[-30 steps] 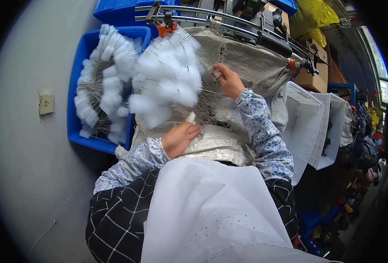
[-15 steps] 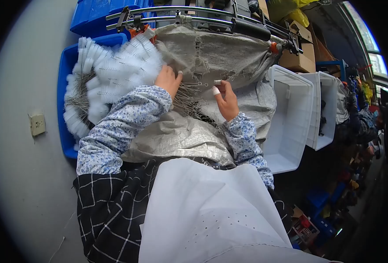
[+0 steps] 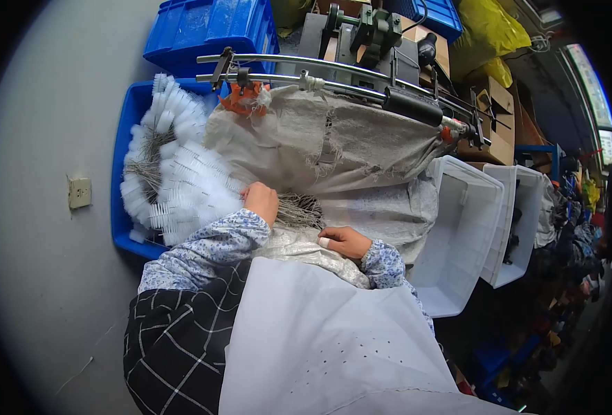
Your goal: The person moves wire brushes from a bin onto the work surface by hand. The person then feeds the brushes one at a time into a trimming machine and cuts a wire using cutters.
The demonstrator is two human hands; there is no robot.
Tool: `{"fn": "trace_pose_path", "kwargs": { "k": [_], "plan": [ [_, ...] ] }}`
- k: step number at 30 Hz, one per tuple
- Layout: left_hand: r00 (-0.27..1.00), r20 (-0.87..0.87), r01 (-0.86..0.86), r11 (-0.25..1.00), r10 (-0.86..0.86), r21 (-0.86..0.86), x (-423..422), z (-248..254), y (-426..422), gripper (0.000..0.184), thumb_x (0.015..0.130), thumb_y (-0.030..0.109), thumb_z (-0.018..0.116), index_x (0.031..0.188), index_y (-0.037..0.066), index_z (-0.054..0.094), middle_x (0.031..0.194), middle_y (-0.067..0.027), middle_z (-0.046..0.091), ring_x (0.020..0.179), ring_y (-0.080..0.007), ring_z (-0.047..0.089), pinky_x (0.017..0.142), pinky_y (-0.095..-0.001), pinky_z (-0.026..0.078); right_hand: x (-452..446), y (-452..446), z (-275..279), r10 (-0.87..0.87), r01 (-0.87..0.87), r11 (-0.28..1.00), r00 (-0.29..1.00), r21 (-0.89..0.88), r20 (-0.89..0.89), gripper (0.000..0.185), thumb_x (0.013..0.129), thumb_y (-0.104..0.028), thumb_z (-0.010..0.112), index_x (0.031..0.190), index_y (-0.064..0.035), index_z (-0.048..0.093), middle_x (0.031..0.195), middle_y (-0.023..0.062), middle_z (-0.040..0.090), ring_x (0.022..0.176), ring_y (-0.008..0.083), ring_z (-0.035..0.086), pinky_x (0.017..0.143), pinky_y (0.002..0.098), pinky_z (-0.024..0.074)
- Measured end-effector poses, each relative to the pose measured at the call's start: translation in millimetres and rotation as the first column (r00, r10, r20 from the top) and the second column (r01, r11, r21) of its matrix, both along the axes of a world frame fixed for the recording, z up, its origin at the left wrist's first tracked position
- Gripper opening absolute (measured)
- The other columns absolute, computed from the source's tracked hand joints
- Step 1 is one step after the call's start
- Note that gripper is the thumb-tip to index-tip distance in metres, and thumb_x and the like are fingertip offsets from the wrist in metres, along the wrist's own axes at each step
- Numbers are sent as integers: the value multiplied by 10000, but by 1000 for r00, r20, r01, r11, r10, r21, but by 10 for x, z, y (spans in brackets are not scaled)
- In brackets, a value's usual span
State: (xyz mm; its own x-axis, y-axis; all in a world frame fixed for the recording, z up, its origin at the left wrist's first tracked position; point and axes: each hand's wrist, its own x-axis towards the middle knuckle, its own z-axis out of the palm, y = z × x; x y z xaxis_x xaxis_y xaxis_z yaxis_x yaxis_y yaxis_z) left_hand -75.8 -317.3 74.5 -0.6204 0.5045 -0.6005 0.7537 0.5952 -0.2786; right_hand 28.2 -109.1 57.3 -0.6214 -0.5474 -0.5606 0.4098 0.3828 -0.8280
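White bristle brushes (image 3: pixel 195 183) with thin wire stems lie in a bunch reaching over the right side of the blue bin (image 3: pixel 120 228). My left hand (image 3: pixel 261 203) lies at the stem side of this bunch, fingers bent; what they grip is hidden. The wire stems (image 3: pixel 295 211) run to the right of it, above the grey woven sack (image 3: pixel 368 138). Lower right, my right hand (image 3: pixel 346 242) is closed at the near fold of the sack, its thumb wrapped in white. Whatever its fingers hold is too small to make out.
Metal rails (image 3: pixel 306 81) with a black roller (image 3: pixel 413 106) cross beyond the sack. White tubs (image 3: pixel 458 242) stand at the right. Behind are a blue crate (image 3: pixel 205 31), a green machine (image 3: pixel 375 28) and a cardboard box (image 3: pixel 496 124). A grey wall borders the left.
The brush bunch has shifted left from the sack onto the bin. My left hand moved left with it. My right hand left the stems and came down to the sack's near fold. The view shifted.
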Motion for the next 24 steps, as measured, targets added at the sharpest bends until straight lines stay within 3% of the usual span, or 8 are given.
{"fn": "trace_pose_path", "kwargs": {
  "k": [2, 3, 9, 12, 16, 19, 21, 24],
  "plan": [
    [999, -44, -12, 999, 10, -41, -29, 15, -58, 170, 716, 144, 511, 764, 58, 649, 667, -102, 600, 659, -279, 562, 435, -365, 439, -281, 45, 34, 168, -154, 983, 973, 95, -158, 261, 814, -244, 490, 962, -35, 542, 846, 150, 593, 766, 261, 573, 688, 323, 440],
    [986, 76, -132, 975, 148, -177, -97, 194, 46, 261, 731, 151, 512, 966, 38, 525, 846, -79, 592, 848, -221, 545, 647, -338, 454, -472, 15, 194, 259, -193, 947, 932, 258, -255, 247, 791, -227, 508, 957, -48, 544, 840, 157, 593, 753, 285, 575, 690, 350, 444],
    [955, -222, -52, 847, 198, 530, 129, 512, -189, 363, 711, 158, 515, 1058, 60, 473, 1026, -122, 521, 1000, -201, 456, 845, -283, 341, -851, -647, 132, 293, -77, 943, 655, 325, -696, 802, 606, -240, 670, 1218, 53, 241, 1240, 234, 293, 1155, 359, 285, 973, 372, 258],
    [990, -49, -27, 520, 132, 854, 377, 867, -396, 392, 671, 81, 553, 1052, 38, 468, 1015, -115, 523, 966, -216, 484, 822, -307, 381, -748, -991, -234, 283, -37, 946, 585, 323, -761, 935, 547, -296, 704, 1234, 64, 182, 1266, 249, 227, 1160, 371, 257, 975, 407, 231],
    [863, 495, -501, -39, -103, 865, 585, 1504, -1001, 325, 735, 31, 546, 1048, 14, 460, 899, -119, 578, 811, -201, 555, 753, -289, 432, -682, -1154, -182, 285, 115, 880, 651, 462, -704, 1019, 525, -321, 717, 1255, 62, 119, 1270, 246, 210, 1141, 376, 265, 963, 418, 222],
    [667, 550, -380, -406, 503, 831, 276, 1335, -1822, 243, 831, 45, 443, 1066, -15, 430, 876, -97, 592, 789, -124, 546, 742, -252, 430, -691, -1181, -176, 351, 74, 846, 666, 527, -658, 978, 529, -320, 720, 1234, 59, 158, 1213, 238, 283, 1120, 363, 291, 955, 421, 223],
    [500, 457, -343, -317, 735, 884, -94, 619, -2774, 271, 820, 50, 444, 1088, 20, 425, 902, -94, 592, 794, -143, 560, 707, -245, 444, -697, -1176, -245, 337, 76, 852, 677, 518, -654, 967, 524, -313, 723, 1227, 53, 169, 1204, 234, 290, 1108, 362, 301, 947, 422, 230],
    [296, 47, -737, 197, 954, 647, -463, -292, -3525, 498, 750, 8, 453, 1215, 64, 284, 1151, -127, 458, 1018, -251, 475, 872, -359, 362, -716, -1170, -292, 306, 85, 864, 695, 497, -651, 956, 514, -293, 733, 1221, 40, 181, 1186, 226, 305, 1091, 362, 313, 930, 424, 245]
  ]
}}
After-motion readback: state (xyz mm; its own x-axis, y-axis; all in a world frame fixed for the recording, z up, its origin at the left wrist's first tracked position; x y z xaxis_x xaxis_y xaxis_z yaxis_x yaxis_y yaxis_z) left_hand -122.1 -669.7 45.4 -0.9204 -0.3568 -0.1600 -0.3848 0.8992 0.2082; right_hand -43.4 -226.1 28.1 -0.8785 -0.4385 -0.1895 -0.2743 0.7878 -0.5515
